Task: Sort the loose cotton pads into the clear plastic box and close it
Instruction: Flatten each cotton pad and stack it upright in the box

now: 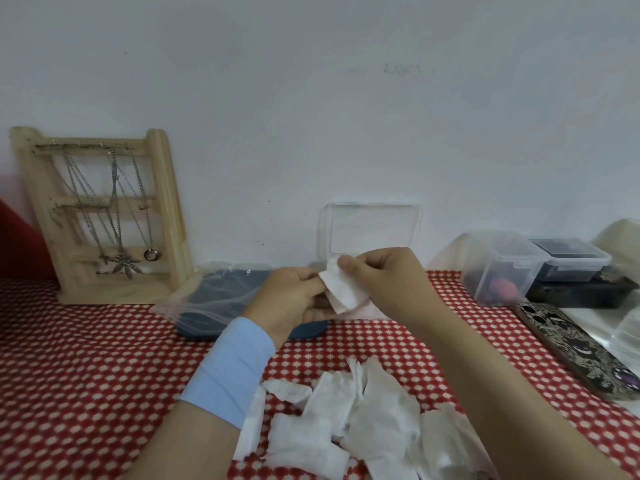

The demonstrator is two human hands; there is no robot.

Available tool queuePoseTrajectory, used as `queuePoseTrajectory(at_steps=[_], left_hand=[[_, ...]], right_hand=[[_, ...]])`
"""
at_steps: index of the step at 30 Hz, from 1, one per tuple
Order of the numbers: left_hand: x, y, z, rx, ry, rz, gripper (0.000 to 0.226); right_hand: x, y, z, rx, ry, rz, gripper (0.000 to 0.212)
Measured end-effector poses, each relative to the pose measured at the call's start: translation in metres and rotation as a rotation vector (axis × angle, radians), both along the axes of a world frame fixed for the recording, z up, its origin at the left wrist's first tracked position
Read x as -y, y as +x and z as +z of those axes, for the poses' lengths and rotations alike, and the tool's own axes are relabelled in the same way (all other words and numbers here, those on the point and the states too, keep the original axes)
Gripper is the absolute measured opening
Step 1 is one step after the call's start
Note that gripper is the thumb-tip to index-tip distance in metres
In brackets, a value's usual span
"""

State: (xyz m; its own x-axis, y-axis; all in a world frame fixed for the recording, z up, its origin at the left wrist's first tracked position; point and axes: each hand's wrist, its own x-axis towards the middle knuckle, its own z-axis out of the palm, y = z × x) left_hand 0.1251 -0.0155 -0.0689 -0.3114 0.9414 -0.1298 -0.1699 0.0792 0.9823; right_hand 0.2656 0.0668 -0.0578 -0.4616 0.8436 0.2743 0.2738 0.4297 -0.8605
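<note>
Both hands hold one white cotton pad (343, 289) above the table. My left hand (291, 299) grips its left edge, and my right hand (384, 275) pinches its top corner between thumb and fingers. Behind the hands the clear plastic box (370, 226) stands with its lid raised against the wall; its base is hidden by my hands. A heap of several loose white cotton pads (349, 420) lies on the red checked cloth (86, 368) near me, between my forearms.
A wooden jewellery stand (104, 216) with chains leans on the wall at left. A dark blue tray in a clear bag (221, 299) lies behind my left hand. Clear storage boxes (498, 268) and a patterned phone (581, 348) are at the right.
</note>
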Motion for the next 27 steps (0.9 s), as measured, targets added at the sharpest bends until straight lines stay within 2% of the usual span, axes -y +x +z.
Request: queuePoseTrajectory(at_steps=[10, 13, 16, 17, 19, 21, 23, 27], left_hand=[[0.002, 0.000, 0.006, 0.120, 0.020, -0.061, 0.040], [0.004, 0.002, 0.006, 0.029, 0.044, -0.092, 0.032], [0.003, 0.001, 0.004, -0.051, 0.028, -0.063, 0.025], [0.003, 0.000, 0.004, -0.083, 0.019, -0.055, 0.024], [0.002, -0.004, 0.003, -0.152, 0.007, -0.053, 0.024], [0.002, -0.008, 0.002, -0.174, 0.010, -0.073, 0.025], [0.003, -0.009, 0.002, -0.158, 0.015, -0.087, 0.024], [0.000, -0.006, 0.001, -0.075, 0.017, -0.002, 0.013]], right_hand=[[0.006, -0.005, -0.008, 0.049, 0.228, -0.160, 0.019], [0.009, -0.005, -0.007, 0.059, 0.238, -0.186, 0.018], [0.006, -0.004, -0.005, 0.171, 0.258, -0.222, 0.016], [0.003, -0.002, -0.005, 0.202, 0.220, -0.204, 0.022], [-0.003, 0.003, -0.001, 0.183, 0.000, -0.086, 0.031], [-0.007, 0.012, 0.004, 0.127, -0.245, 0.073, 0.027], [-0.010, 0.019, 0.007, 0.091, -0.355, 0.154, 0.022], [-0.016, 0.021, 0.006, -0.025, -0.517, 0.161, 0.021]])
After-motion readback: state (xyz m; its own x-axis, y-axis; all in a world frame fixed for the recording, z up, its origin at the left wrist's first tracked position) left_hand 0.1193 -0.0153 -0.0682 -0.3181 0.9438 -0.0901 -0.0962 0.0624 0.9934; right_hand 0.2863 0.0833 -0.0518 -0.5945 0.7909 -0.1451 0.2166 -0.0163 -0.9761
